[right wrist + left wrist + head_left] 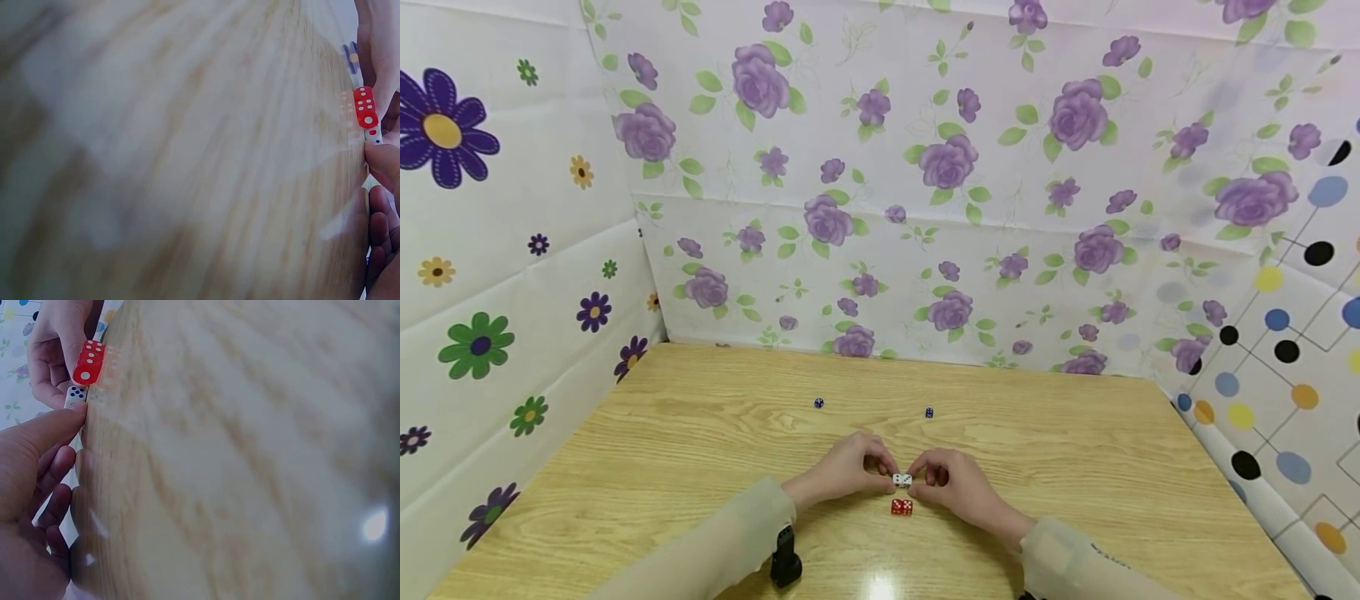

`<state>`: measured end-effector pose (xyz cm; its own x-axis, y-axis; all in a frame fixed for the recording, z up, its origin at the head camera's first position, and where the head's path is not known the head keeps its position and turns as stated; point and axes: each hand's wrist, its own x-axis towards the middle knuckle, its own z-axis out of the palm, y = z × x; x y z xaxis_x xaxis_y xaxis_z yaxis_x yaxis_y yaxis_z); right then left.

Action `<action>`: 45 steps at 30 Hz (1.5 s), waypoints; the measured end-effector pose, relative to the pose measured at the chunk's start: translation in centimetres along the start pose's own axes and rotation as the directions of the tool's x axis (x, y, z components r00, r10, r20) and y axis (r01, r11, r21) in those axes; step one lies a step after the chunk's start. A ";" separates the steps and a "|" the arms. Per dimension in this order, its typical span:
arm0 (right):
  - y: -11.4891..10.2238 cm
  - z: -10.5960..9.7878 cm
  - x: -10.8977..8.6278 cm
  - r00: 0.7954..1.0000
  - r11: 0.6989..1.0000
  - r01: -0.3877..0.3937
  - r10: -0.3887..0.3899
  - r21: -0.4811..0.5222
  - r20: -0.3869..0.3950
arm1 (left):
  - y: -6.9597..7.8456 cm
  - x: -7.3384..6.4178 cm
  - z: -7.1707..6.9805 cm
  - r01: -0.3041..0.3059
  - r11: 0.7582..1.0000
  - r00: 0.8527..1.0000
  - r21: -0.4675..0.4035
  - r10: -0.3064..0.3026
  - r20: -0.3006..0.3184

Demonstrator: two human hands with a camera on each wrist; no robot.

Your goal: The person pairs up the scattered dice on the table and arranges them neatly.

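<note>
Two white dice (902, 480) stand side by side on the wooden table, close together between both hands. My left hand (850, 472) pinches the left one between thumb and forefinger. From the other side, my right hand (962, 487) pinches the right one the same way. Just nearer to me sits a touching pair of red dice (902, 507), with no hand on them. In the left wrist view, the left thumb lies against a white die (76, 394) beyond which the red dice (89, 362) show. The right wrist view shows the red dice (365, 107) partly covering the white ones.
Farther back on the table (700, 433) lie two dark blue dice, a left one (818, 403) and a right one (929, 412), well apart. A flowered cloth (880, 275) hangs along the back edge, with patterned cloths at both sides.
</note>
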<state>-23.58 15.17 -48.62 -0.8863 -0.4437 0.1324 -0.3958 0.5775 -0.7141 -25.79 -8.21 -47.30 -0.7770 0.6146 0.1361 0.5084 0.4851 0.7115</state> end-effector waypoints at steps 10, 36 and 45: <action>0.0 0.0 0.0 1.000 1.000 -0.006 0.006 -0.005 0.000 | -0.3 0.0 0.1 -0.002 1.000 1.000 -0.020 0.002 -0.002; -0.1 -0.1 -0.3 1.000 1.000 -0.010 0.010 0.000 0.007 | -1.1 0.2 -2.2 -0.004 0.993 0.982 -0.116 0.026 0.189; -0.4 -0.1 -0.1 1.000 1.000 -0.004 0.004 -0.013 0.004 | -1.9 0.2 -5.5 0.086 0.990 0.982 -0.109 -0.066 0.175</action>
<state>-23.34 15.08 -48.29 -0.8868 -0.4445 0.1265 -0.3952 0.5877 -0.7059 -28.96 -12.44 -44.79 -0.7321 0.6803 -0.0342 0.3960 0.4659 0.7913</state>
